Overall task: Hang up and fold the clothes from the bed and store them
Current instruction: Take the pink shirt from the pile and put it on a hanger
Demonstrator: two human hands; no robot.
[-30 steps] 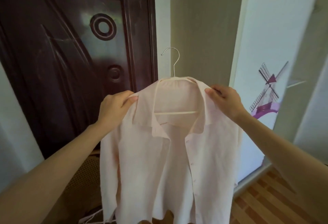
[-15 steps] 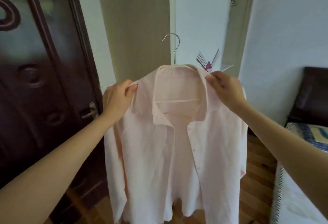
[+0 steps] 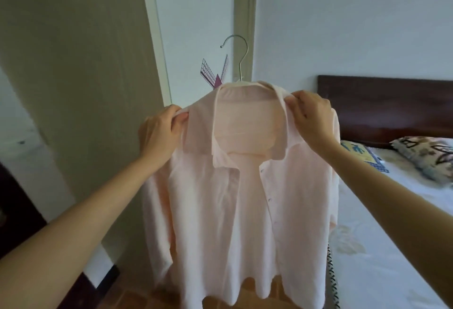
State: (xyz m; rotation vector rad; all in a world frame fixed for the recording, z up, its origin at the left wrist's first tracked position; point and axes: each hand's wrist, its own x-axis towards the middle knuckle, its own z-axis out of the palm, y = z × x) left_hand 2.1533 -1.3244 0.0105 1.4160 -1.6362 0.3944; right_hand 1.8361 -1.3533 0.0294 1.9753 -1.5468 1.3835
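A pale pink button-up shirt [image 3: 235, 210] hangs open-fronted on a hanger whose metal hook [image 3: 239, 54] sticks up above the collar. I hold it up in the air in front of me. My left hand [image 3: 160, 134] grips the shirt's left shoulder, and my right hand [image 3: 311, 115] pinches the right shoulder beside the collar. The hanger's bar shows faintly through the fabric; its arms are hidden inside the shirt.
The bed [image 3: 392, 247] with a white patterned cover lies at the right, with a dark wooden headboard [image 3: 392, 105] and pillows [image 3: 426, 159]. An olive panel [image 3: 85, 76] and a white door with a windmill sticker [image 3: 213, 73] stand ahead. A dark door edge [image 3: 14, 210] is at far left.
My view has swung right: the dark door has slid out to the left and the bed has come into sight. Both hands keep their hold on the shirt's shoulders.
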